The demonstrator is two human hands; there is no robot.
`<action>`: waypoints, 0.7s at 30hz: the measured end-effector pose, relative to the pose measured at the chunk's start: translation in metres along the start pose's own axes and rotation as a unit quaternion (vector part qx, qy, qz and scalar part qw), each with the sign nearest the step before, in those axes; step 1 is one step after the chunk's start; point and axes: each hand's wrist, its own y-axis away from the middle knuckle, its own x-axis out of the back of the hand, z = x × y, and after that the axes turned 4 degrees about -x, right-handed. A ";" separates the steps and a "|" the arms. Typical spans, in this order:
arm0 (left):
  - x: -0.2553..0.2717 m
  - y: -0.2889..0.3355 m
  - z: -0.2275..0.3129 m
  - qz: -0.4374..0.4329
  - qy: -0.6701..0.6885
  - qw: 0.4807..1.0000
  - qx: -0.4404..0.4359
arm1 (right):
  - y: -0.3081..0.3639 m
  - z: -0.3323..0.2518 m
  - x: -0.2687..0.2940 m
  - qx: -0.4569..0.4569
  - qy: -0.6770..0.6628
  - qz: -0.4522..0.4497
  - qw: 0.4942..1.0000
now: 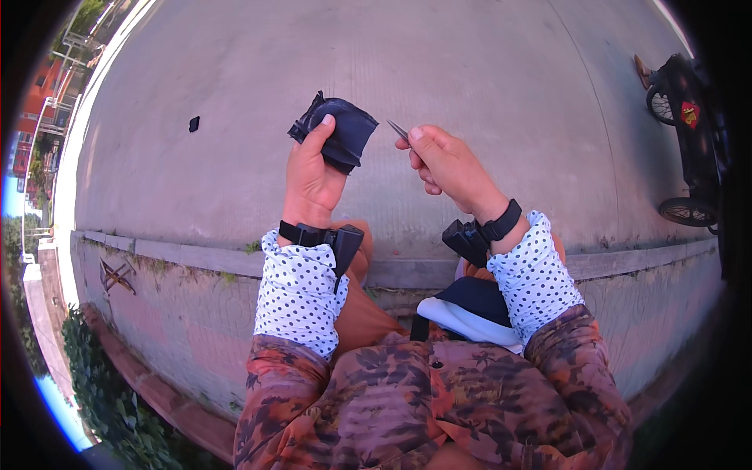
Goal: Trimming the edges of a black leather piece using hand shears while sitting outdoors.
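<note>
My left hand grips a dark navy piece of folded cloth, the thumb lying across its front. Ragged edges show along the cloth's upper left side. A little to the right, my right hand is closed round a slim, pointed metal tool. Its tip points up and left, close to the cloth's right corner but apart from it. The fingers cover the rest of the tool, so its exact kind is hidden. Over my lap lies a black and white cloth.
A small black object lies on the pavement at the far left. A low kerb crosses in front of me. At the right stands a dark wheeled cart, and a small wooden frame sits at the left.
</note>
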 end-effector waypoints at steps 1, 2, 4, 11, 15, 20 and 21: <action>0.000 0.000 0.000 0.001 0.001 1.000 -0.002 | -0.001 0.002 -0.002 0.011 0.023 0.006 1.000; 0.000 0.000 0.000 0.001 0.006 1.000 -0.003 | -0.002 0.004 -0.004 0.023 0.046 0.012 0.999; 0.001 -0.001 -0.001 0.002 0.013 1.000 -0.005 | -0.003 0.006 -0.007 0.028 0.069 0.014 0.997; -0.009 0.005 -0.003 -0.010 -0.036 0.999 0.004 | -0.010 0.004 -0.013 0.017 0.068 0.016 0.997; -0.013 0.008 -0.003 -0.040 -0.072 0.996 0.013 | -0.009 0.000 -0.018 0.001 0.023 0.008 1.000; -0.014 0.009 -0.003 -0.037 -0.080 0.996 0.009 | -0.010 0.002 -0.013 -0.001 -0.012 -0.001 1.000; -0.014 0.009 -0.003 -0.029 -0.079 0.996 0.007 | -0.011 0.003 -0.013 -0.002 -0.012 -0.001 1.000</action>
